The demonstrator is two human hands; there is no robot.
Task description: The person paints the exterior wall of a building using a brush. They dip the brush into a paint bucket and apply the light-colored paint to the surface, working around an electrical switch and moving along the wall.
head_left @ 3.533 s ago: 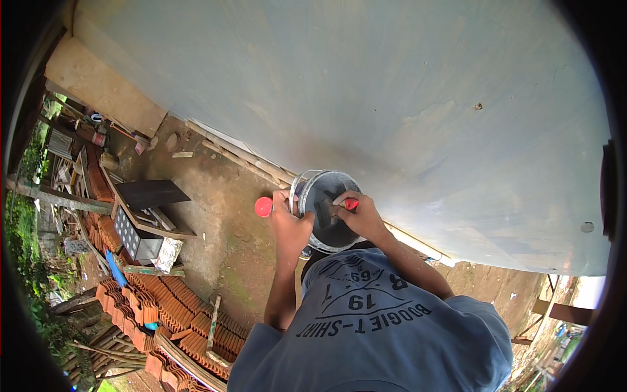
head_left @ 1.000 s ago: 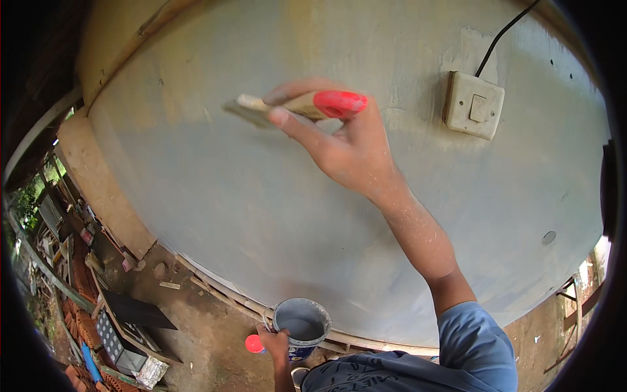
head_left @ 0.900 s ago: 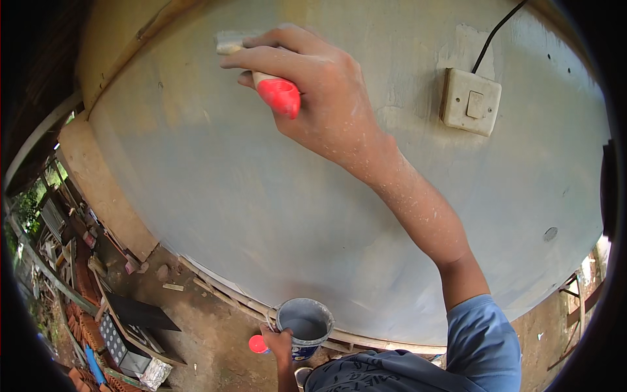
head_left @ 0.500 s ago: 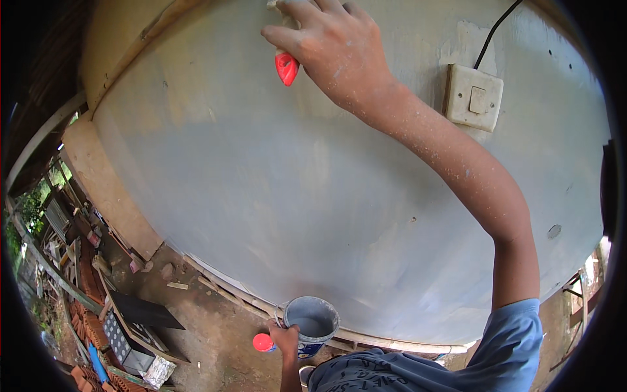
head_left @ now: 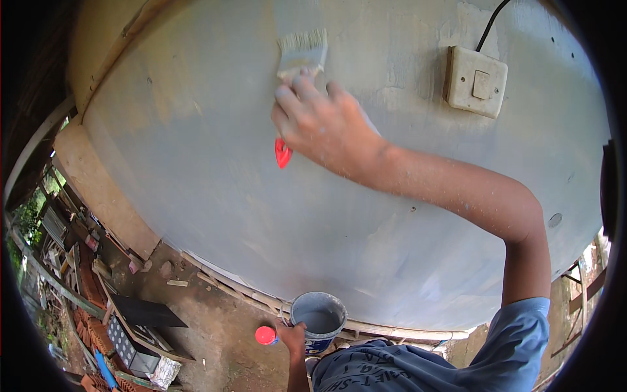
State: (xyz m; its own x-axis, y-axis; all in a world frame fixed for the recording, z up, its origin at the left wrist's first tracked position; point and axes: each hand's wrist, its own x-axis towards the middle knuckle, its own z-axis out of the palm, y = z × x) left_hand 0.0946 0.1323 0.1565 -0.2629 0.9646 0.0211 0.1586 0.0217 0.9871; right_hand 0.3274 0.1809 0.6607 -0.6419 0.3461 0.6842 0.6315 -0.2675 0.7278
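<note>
My right hand [head_left: 320, 124] is closed round a wide flat paintbrush [head_left: 303, 53], its pale bristles pointing up at the wall and its red handle end sticking out below my fingers. The wall [head_left: 261, 196] is coated in uneven, streaky grey. Low down, my left hand [head_left: 292, 336] grips the rim of a bucket [head_left: 318, 317] with greyish liquid inside, thumb over the edge. Right beside that hand is a round red-topped thing [head_left: 266, 335]; whether the hand also holds it, I cannot tell.
A white switch box [head_left: 477, 83] with a black cable juts from the wall at upper right. Bamboo poles [head_left: 405, 333] run along the wall's foot. At lower left are a dark board [head_left: 150, 311], stacked roof tiles [head_left: 91, 333] and crumpled foil [head_left: 164, 372] on the dirt floor.
My right hand has come down the wall with the paintbrush, so the bristles now show. My left hand still holds the bucket, with little shift.
</note>
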